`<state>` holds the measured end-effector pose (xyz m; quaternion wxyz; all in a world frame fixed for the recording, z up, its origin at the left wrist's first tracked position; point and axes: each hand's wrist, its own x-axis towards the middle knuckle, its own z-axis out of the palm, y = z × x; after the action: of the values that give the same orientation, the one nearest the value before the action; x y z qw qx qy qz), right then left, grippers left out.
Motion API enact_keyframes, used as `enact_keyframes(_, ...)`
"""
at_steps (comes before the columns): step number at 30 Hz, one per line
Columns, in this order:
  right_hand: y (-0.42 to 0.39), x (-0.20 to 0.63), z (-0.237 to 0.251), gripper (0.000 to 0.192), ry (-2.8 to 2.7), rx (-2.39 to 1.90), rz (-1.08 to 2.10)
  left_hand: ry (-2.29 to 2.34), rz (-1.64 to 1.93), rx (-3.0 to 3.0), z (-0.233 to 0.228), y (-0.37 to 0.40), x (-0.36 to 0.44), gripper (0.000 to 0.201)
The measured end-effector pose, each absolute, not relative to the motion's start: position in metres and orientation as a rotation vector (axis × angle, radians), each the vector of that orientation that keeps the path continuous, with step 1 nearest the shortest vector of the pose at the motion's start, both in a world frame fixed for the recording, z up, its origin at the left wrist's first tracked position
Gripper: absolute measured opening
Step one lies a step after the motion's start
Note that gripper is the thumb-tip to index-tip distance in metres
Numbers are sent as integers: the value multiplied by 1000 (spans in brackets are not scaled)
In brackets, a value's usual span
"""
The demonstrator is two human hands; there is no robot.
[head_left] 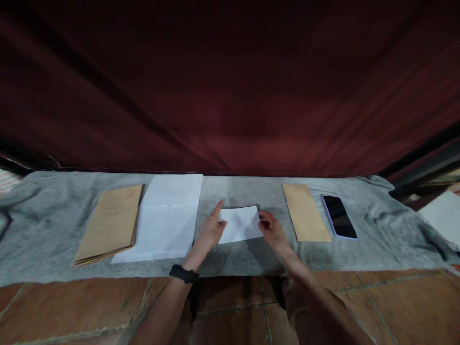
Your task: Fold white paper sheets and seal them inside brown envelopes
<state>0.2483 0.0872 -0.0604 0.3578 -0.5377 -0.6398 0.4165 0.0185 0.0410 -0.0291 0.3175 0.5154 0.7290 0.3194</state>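
A dark red curtain hangs behind a grey cloth (230, 258) spread over the tiled floor. Both hands press a folded white sheet (240, 224) at mid-cloth: left hand (212, 230) flat on its edge, right hand (271, 229) pinching the other. It looks mid-fold; creasing seems next. Counted: one envelope stack (109, 224), one single envelope (305, 212), one pile of white paper (165, 218), one phone (339, 216).

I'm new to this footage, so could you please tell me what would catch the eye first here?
First, the two hands at the centre: the left hand and right hand press on a small folded white paper on the grey cloth. A white sheet and brown envelopes lie left; another envelope and a phone lie right.
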Motion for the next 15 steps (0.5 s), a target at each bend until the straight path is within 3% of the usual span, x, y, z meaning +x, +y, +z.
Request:
enact_keyframes(3,79,246,-56,38,-1917,-1433,709,2049,573,1446,-22,41,24,75)
enact_keyframes(6,71,242,-48,40,-2098,-1400,445,2075,544,1517,-21,42,25,73)
enact_keyframes(15,46,217,-54,51,-2473,-1036,431,2162,933,1937,-37,24,56,47)
